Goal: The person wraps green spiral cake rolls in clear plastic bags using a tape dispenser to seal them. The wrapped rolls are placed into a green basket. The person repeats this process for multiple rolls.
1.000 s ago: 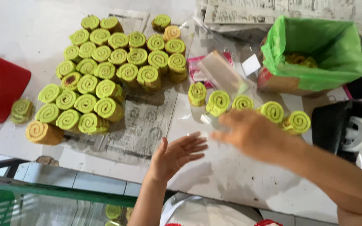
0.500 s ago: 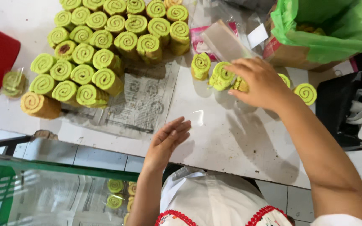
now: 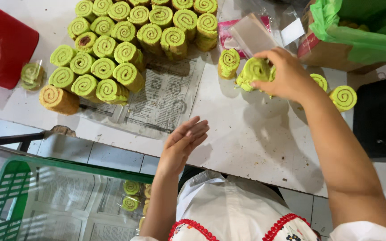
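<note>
Green spiral roll slice point(image 3: 254, 71) in right hand point(image 3: 283, 76)

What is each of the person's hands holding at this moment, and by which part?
The right hand grips a green roll cake slice by its round sides, fingers curled over the top. The left hand is open, holding nothing.

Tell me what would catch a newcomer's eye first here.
The big cluster of green swirl roll slices stacked on newspaper at the upper left stands out most. Next, the right hand gripping one green roll slice near the top centre, while the left hand hovers open and empty above the white table. A green-lined box sits top right.
</note>
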